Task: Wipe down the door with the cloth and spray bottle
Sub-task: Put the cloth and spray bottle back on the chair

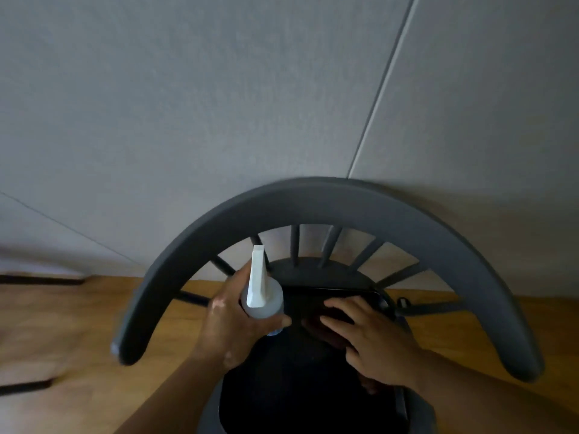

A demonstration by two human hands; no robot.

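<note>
My left hand is wrapped around a spray bottle with a white trigger head and a pale, translucent body. It holds the bottle upright over the seat of a dark grey chair. My right hand lies flat with its fingers spread on a dark item on the seat. The dim light does not show whether that item is the cloth. Behind the chair stands a grey panelled surface with a thin seam. I cannot tell which panel is the door.
The chair's curved backrest and spokes arc around both hands, close against the grey panels. A wooden floor lies to the left and right of the chair. A dark strip runs along the base of the wall at far left.
</note>
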